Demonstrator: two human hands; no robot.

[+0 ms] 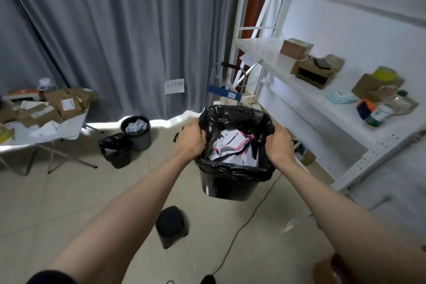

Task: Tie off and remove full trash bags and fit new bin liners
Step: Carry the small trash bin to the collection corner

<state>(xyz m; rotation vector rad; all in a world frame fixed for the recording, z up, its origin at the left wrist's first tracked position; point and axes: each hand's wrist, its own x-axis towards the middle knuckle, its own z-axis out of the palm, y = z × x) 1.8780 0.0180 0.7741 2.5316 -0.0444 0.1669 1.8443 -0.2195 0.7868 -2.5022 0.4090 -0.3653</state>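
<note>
1. A grey curtain point(115, 30) fills the back wall; a white shelf point(322, 108) on the right carries cardboard boxes and bottles.
2. A tabletop point(46, 131) at the left is heaped with parcels and papers.
3. A black bin point(228, 188) stands on the tiled floor between the two forearms, just beside the shelf. Its black bag point(232, 172) is folded over the rim and holds crumpled paper point(232, 147).
4. Two smaller bins stand near the curtain: a grey bin point(138, 137) with paper inside and a black-lined bin point(116, 150) touching it.
5. The left hand point(191, 139) has its grip clenched on the bag's left edge.
6. The right hand point(280, 143) has its grip clenched on the bag's right edge.
</note>
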